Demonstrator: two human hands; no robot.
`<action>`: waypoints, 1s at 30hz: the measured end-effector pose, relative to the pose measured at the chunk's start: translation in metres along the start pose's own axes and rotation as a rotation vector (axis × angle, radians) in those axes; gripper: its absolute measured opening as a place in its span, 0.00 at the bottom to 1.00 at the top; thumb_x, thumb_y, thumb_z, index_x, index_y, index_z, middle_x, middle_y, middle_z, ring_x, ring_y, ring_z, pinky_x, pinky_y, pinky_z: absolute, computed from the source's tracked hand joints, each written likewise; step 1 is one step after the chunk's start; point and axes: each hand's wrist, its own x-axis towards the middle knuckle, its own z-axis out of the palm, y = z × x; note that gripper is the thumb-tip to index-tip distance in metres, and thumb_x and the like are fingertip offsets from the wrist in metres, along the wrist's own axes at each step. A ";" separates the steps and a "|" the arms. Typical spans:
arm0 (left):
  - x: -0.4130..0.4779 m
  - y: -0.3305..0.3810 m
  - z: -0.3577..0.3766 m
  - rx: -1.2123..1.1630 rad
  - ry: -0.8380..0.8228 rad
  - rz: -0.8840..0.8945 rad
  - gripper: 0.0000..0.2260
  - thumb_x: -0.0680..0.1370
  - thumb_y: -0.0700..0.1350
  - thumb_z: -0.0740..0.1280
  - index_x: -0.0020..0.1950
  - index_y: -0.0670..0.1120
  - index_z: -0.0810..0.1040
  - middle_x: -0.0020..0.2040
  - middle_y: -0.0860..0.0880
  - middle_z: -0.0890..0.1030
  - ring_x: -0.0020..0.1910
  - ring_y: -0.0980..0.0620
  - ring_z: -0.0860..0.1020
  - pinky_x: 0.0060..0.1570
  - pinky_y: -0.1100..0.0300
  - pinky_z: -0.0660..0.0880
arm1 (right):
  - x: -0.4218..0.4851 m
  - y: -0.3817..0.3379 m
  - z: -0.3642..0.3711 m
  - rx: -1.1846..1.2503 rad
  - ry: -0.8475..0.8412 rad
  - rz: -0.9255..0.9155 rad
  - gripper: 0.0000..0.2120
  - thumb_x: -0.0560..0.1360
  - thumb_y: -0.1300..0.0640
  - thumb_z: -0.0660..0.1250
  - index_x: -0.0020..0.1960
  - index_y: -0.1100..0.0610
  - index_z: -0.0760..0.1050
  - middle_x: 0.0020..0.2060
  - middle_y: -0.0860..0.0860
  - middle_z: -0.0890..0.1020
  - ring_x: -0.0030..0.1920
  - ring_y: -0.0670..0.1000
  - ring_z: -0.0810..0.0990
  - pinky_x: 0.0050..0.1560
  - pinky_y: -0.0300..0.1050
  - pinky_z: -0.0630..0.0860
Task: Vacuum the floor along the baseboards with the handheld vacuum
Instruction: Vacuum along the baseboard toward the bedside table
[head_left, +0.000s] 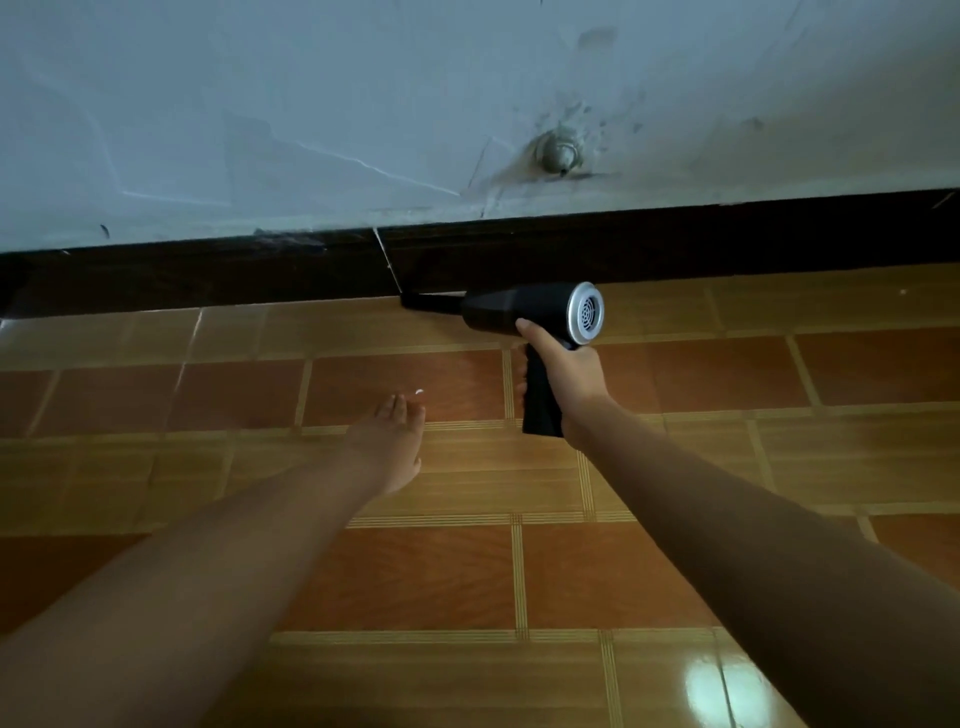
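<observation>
My right hand (563, 379) grips the handle of a black handheld vacuum (511, 306) with a silver vented rear cap. Its narrow nozzle tip (410, 300) points left and touches the line where the tiled floor (405, 571) meets the dark baseboard (260, 275). My left hand (389, 441) is stretched out flat over the floor, left of the vacuum, fingers together and extended, holding nothing.
A pale wall (311, 104) with cracks and scuffs rises above the baseboard, with a round knob-like fitting (558, 153) sticking out of it. A small white speck (420, 392) lies on a tile near my left fingertips. A glare spot (711, 686) shines on the floor.
</observation>
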 end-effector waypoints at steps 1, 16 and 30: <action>-0.001 -0.005 0.002 0.012 -0.010 0.009 0.30 0.83 0.51 0.53 0.78 0.41 0.43 0.78 0.37 0.46 0.78 0.42 0.47 0.75 0.51 0.48 | 0.000 0.001 0.000 0.005 0.009 0.004 0.15 0.70 0.52 0.73 0.47 0.61 0.75 0.32 0.54 0.77 0.28 0.50 0.75 0.30 0.43 0.74; 0.004 -0.014 0.028 0.034 0.173 0.046 0.26 0.83 0.50 0.48 0.78 0.42 0.45 0.77 0.35 0.50 0.77 0.40 0.51 0.75 0.50 0.49 | -0.002 0.014 0.007 0.019 0.025 0.028 0.13 0.71 0.51 0.72 0.47 0.60 0.75 0.31 0.53 0.76 0.28 0.49 0.74 0.31 0.42 0.74; 0.006 -0.013 0.035 -0.044 0.190 0.024 0.27 0.83 0.51 0.49 0.78 0.43 0.43 0.77 0.36 0.46 0.77 0.41 0.47 0.75 0.51 0.46 | 0.006 0.007 0.031 -0.074 -0.026 -0.003 0.13 0.71 0.51 0.72 0.46 0.59 0.75 0.33 0.52 0.77 0.28 0.49 0.74 0.31 0.42 0.73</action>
